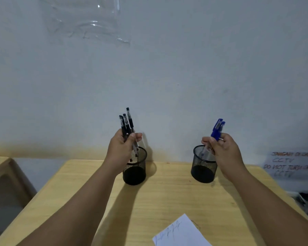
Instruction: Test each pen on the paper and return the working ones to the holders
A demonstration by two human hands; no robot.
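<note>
A person's two bare forearms reach forward over a light wooden table (167,197) that stands against a pale wall (167,68).

The left hand (120,150) is closed around a bunch of black pens (127,124). At least three capped ends fan out upward above the fist, and the lower ends of the pens dip into the mouth of the left holder (134,170), a round black mesh cup. The hand sits just over the cup's near left rim.

The right hand (224,150) is closed around a bunch of blue pens (217,129). Their blue caps stick up and lean slightly right above the fingers, and their clear lower barrels reach down inside the right holder (204,167), a matching black mesh cup. How many blue pens there are cannot be told. The two cups stand well apart, both toward the far edge of the table, near the wall.

At the near edge of the table, between the arms and closer to the right one, lies a white sheet of paper (181,233) with a few thin pen scribbles across it.

On the wall at the far right is a blurred handwritten notice (290,166) that includes the words "CCTV" and "DO NOT TURN OFF". High on the wall, left of centre, hangs a piece of clear crumpled plastic (89,20).
</note>
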